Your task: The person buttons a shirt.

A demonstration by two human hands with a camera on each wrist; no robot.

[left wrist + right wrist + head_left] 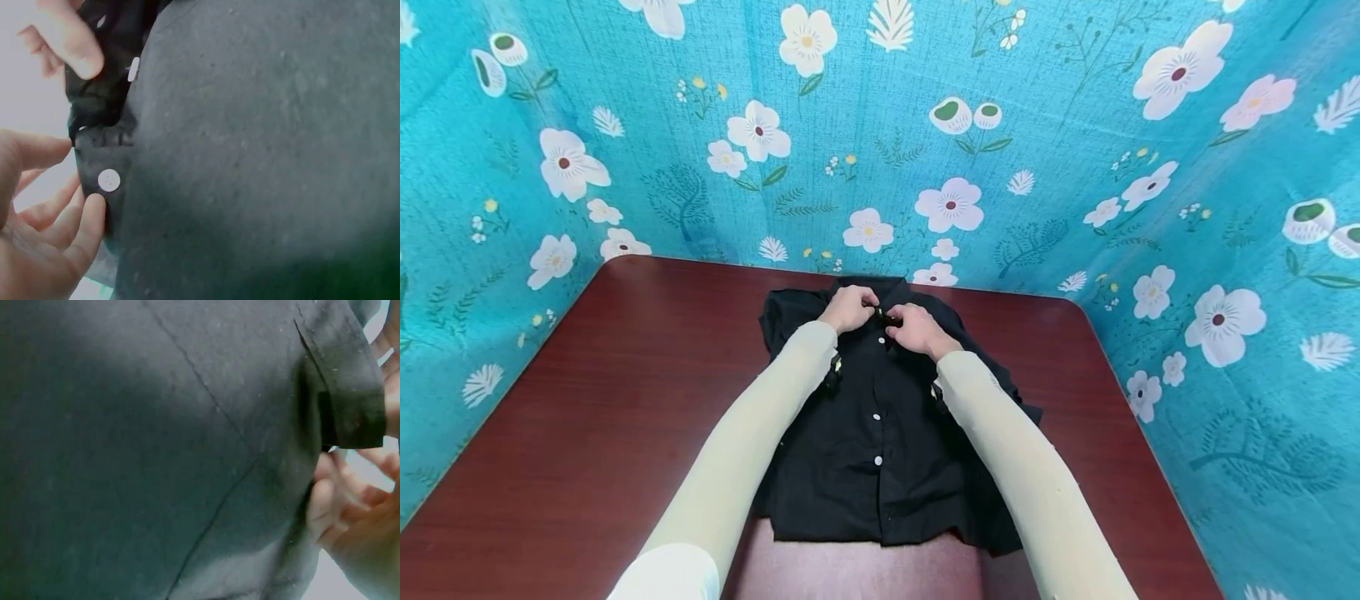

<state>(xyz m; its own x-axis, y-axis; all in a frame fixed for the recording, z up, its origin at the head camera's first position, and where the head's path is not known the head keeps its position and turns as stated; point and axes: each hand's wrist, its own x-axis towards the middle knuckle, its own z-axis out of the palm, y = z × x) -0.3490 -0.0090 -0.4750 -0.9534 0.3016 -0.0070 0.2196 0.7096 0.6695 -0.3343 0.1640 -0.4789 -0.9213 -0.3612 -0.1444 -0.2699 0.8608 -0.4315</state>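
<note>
A black short-sleeved shirt (835,467) lies front up, its collar (891,289) at the far side. White buttons (877,461) run down its middle. Near the collar, my left hand (850,307) pinches one front edge of the shirt. In the left wrist view, a round white button (109,180) shows just above one of its fingertips. My right hand (916,328) faces it from the right, gripping the other front edge between thumb and fingers. A fold of black cloth (356,412) stands up between the hands in the right wrist view.
The shirt rests on a dark red-brown table (587,400) with rounded far corners. A turquoise flowered cloth (850,167) hangs behind the table and along both sides. A lighter pinkish surface (850,571) shows below the shirt's hem. Pale sleeves cover both forearms.
</note>
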